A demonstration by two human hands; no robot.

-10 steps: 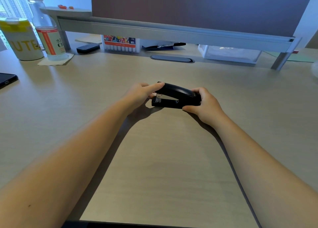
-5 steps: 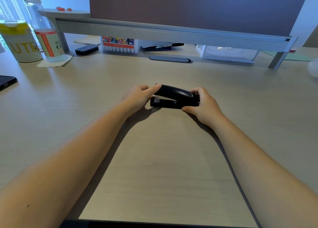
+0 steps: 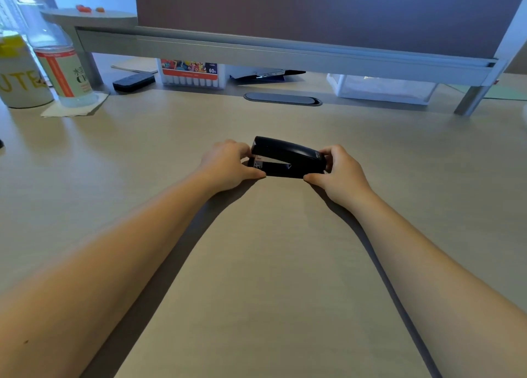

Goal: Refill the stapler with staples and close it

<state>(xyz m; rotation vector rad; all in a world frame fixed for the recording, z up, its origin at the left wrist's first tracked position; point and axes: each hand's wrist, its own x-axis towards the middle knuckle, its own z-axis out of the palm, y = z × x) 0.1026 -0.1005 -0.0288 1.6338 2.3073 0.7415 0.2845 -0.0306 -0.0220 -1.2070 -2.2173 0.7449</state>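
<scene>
Two hands bracket your stapler (image 3: 288,157), lying crosswise mid-desk (image 3: 256,263): your left hand (image 3: 228,165) pinches its nose end, your right hand (image 3: 339,172) clasps the hinge end, neither nearer.

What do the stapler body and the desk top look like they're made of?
Stapler: glossy black plastic shell by the look, with soft highlights along its top; a silvery, probably metal part shows at its front end. Desk: pale wood-grain surface, matte, likely laminate rather than solid wood.
</scene>
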